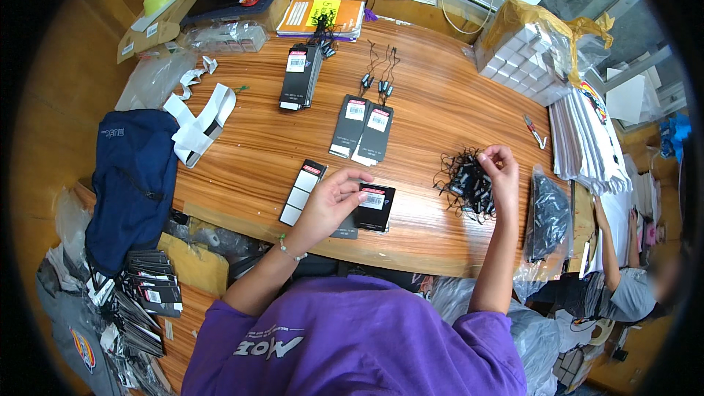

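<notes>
My left hand (336, 196) is at the near middle of the table, fingers curled, its thumb at the left edge of a black hang tag (377, 214) with a white barcode label. Under that hand lie more black tags, and a tag with blank white panels (302, 194) sits to its left. My right hand (501, 170) pinches at the top of a tangled heap of black hang-tag strings (469, 185). Farther back are two strung tags (375, 134), side by side, and a taller stack of strung tags (299, 79).
A clear bag of black strings (548, 216) lies at the right, by stacked white papers (587, 139) and a red-handled tool (534, 131). Wrapped white boxes (524, 59) stand at back right. A navy cloth bag (132, 183) and white paper strips (202, 128) are left. Another person (623, 286) works at far right.
</notes>
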